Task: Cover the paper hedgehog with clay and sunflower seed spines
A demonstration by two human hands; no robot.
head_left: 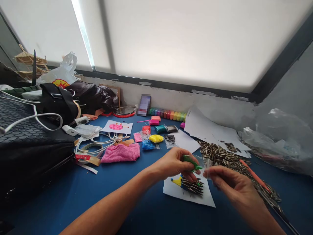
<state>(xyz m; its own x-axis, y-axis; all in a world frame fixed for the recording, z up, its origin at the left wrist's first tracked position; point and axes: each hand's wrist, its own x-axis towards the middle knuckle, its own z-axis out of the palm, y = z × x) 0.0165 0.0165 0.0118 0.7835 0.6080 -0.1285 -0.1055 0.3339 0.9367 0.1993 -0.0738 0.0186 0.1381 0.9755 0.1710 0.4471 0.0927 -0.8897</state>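
Observation:
Between my two hands is a small clear plastic bag with green modelling clay (190, 160) in it. My left hand (174, 163) is closed around the clay end of the bag. With thumb and fingers pinched, my right hand (227, 181) grips the bag's clear open-looking end. Just below them a white paper sheet (171, 191) lies on the blue table. On it is a hedgehog figure (193, 186) with a yellow clay head, blue dots, sunflower-seed spines and a bit of green. My left fingers partly cover its top.
Sunflower seeds (220, 155) are heaped at the right, with an orange stick (255, 176) across them. Clay packets, such as a yellow one (156, 138), lie mid-table. A pink cloth (121, 152), white cables and a black bag (31, 147) occupy the left.

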